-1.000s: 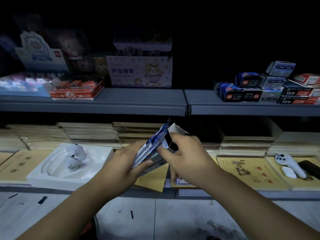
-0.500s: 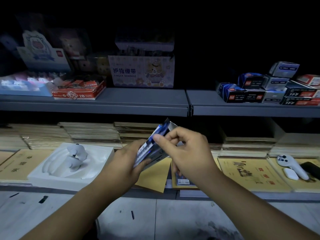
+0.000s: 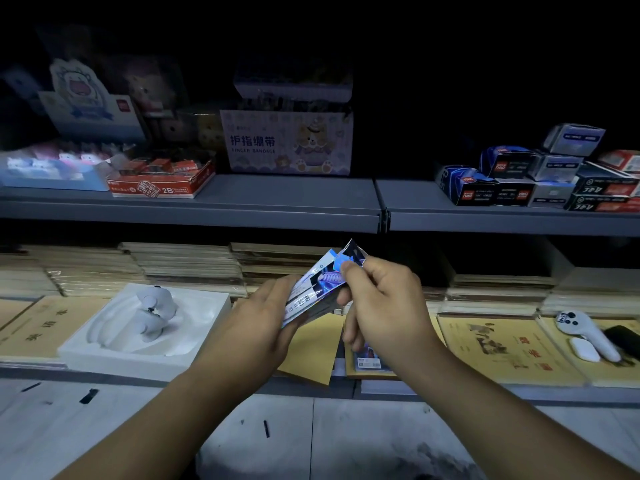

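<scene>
a small blue-and-white carton (image 3: 317,292) is held in the air in front of the lower shelf (image 3: 485,396). it is tilted, with its upper end raised toward the upper shelf (image 3: 277,202) and its lower end over a yellow exercise book (image 3: 311,351). it is gripped by the left hand (image 3: 256,327), whose fingers are curled round its long side from beneath; how the thumb lies cannot be told. the end flap (image 3: 353,254) at the top is pinched by the right hand (image 3: 384,306) between thumb and forefinger, while the other fingers are loosely curled below and hold nothing.

the carton is judged to be light and made of thin printed card, so little force is needed and too much is easily given. the walls can be dented by a hard squeeze, and the flap can be creased or torn at its fold. the glossy print is likely to be somewhat slippery. a hold is best taken across the two broad faces near the middle, close to the folded edges where the card is stiffest. the flap is best handled only at its free edge. whether anything is inside cannot be seen.
</scene>
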A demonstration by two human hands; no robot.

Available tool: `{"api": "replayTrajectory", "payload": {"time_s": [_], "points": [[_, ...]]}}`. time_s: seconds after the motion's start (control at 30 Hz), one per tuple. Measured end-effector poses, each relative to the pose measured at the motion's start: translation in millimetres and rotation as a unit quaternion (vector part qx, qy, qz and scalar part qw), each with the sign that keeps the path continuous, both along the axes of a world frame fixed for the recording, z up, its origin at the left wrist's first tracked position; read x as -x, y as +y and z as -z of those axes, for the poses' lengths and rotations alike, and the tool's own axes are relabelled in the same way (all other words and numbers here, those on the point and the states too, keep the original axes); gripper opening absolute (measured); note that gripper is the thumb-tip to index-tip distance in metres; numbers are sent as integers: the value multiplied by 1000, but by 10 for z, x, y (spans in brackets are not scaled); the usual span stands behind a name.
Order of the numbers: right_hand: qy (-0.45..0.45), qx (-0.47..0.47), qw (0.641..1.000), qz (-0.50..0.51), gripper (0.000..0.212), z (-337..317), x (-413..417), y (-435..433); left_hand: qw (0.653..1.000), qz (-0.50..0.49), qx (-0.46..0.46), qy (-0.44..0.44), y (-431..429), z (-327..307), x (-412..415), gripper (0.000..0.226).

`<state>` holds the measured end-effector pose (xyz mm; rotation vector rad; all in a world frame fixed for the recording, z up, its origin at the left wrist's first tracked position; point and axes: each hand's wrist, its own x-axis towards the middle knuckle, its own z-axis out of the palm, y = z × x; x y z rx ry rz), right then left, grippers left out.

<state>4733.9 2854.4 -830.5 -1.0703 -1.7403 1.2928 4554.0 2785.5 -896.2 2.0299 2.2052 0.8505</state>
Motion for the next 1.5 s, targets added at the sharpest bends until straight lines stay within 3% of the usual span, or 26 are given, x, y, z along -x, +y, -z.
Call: {"api": "replayTrajectory", "payload": {"time_s": [0.07,0.17,0.37,0.53,0.87,0.93,1.07,1.13,1.33,1.5], "points": [[-2,-3,1000,-7,39,5,6,0,1000,-8,1,1,-1,-7,-4,51],[-1,-34,999,-12,21,-8,10,6,1000,-13,3,5,-16,-5,1,51],[43,-2,999,11,12,4,-5,85,1000,-13,8,11,-21,-21,0,48],[38,-8,999,0,29,36,-4,87,1000,-20,17,7,-25,-46,-38,46],[149,-29,986,71,30,-95,-73,42,999,-9,20,-31,-56,-99,-50,48],[184,-18,978,94,27,-160,-112,81,999,-22,16,-42,-45,-81,-14,39],[267,2,957,116,14,-209,-183,230,991,-46,-11,-125,-19,-78,69,33],[289,4,947,136,22,-203,-203,286,980,-67,-17,-185,-20,-91,105,31],[288,-65,938,180,3,-267,-328,364,948,-83,-34,-305,-42,-150,162,31],[224,-122,950,179,4,-272,-342,375,943,-75,-36,-321,-54,-183,128,35]]}}
